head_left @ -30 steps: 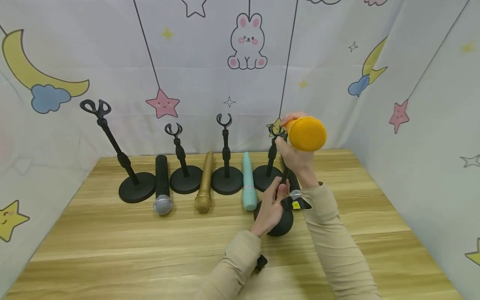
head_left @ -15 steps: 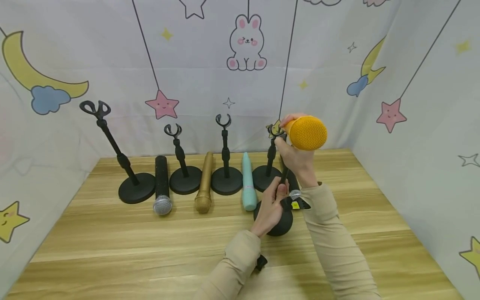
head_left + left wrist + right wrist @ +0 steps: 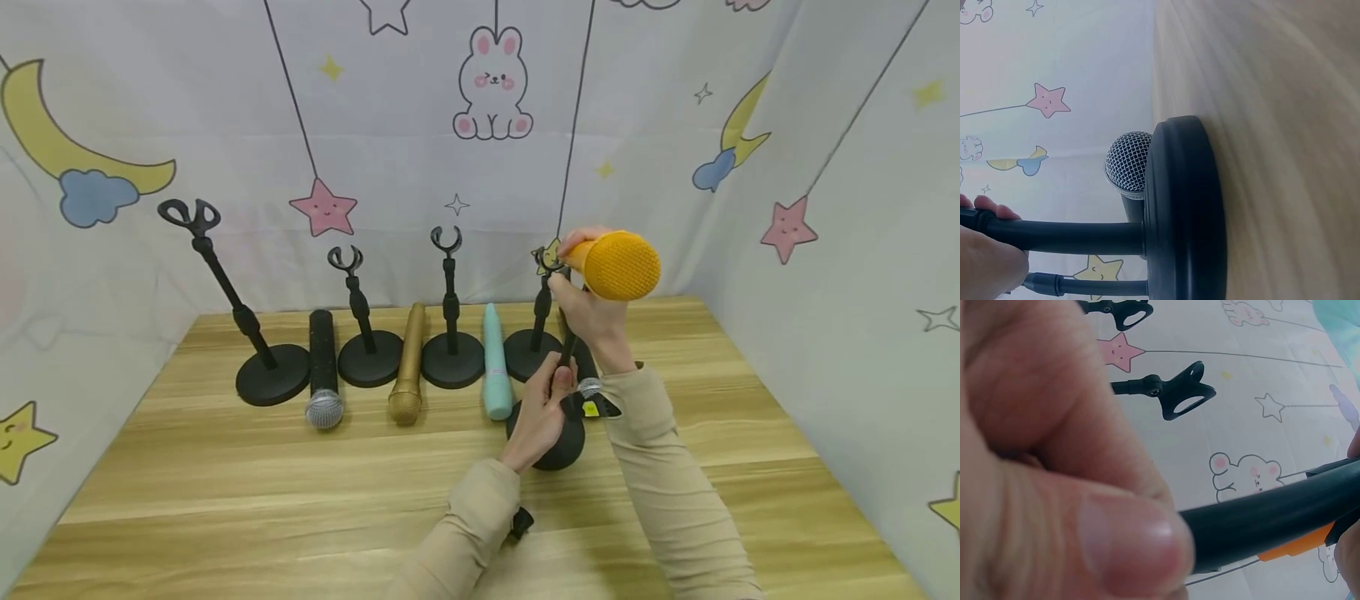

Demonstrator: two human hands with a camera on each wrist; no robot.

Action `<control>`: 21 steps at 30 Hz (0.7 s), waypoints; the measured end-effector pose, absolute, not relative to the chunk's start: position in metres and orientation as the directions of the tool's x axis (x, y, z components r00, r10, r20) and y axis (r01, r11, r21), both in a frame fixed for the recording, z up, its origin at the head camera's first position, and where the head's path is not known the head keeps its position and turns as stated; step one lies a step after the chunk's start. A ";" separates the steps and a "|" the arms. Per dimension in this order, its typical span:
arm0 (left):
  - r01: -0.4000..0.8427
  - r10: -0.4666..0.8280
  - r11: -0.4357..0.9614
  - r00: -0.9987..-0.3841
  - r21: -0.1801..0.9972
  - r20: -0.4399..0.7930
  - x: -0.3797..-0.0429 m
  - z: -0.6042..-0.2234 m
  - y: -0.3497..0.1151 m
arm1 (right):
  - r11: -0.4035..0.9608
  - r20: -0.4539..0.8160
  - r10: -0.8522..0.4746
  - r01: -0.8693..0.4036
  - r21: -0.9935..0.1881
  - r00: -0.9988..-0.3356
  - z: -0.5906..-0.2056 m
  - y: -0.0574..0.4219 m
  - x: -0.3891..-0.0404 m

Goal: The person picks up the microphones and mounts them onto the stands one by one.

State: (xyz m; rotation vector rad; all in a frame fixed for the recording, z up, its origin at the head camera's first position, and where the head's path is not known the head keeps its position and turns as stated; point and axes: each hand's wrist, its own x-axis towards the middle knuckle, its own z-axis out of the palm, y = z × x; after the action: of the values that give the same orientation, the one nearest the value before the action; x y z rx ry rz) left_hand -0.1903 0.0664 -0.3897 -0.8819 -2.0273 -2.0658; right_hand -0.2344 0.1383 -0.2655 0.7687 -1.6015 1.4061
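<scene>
In the head view, my left hand [image 3: 540, 417] grips the lower pole of a black microphone stand. Its round base [image 3: 558, 450] is close over the table. Higher up, my right hand [image 3: 596, 321] holds an orange microphone [image 3: 622, 267] by the stand's top, its mesh head toward me. The left wrist view shows the pole [image 3: 1085, 237] running from the left hand [image 3: 988, 269] into the thick base [image 3: 1185, 206]. In the right wrist view, the left thumb [image 3: 1135, 544] presses the pole, while right-hand fingers [image 3: 1349, 556] sit by a strip of orange; their contact with the clip is partly hidden.
Along the back of the wooden table [image 3: 300, 508] stand several black stands, including the tall leftmost stand [image 3: 247, 317]. Between them lie a black microphone [image 3: 325, 375], a gold microphone [image 3: 408, 375] and a turquoise microphone [image 3: 496, 367]. Another black microphone [image 3: 590, 385] lies behind my hands.
The orange microphone's head has shifted slightly to the right. Both hands keep nearly the same places on the stand and microphone.
</scene>
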 end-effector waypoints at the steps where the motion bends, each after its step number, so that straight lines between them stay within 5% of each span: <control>1: 0.469 0.310 -0.098 -0.823 0.878 0.475 -0.190 -0.390 0.066 | 0.172 0.888 0.081 -0.871 -0.459 -0.452 -0.265 0.138 -0.234; 21: 0.474 0.296 -0.085 -0.828 0.877 0.476 -0.190 -0.388 0.067 | 0.101 0.871 -0.015 -0.868 -0.487 -0.491 -0.263 0.144 -0.236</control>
State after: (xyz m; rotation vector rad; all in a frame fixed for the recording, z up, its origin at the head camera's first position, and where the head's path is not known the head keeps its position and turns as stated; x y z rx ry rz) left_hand -0.1897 0.0672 -0.3884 -0.8622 -2.0317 -2.0477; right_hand -0.2359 0.1436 -0.2627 0.8802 -1.6500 1.4779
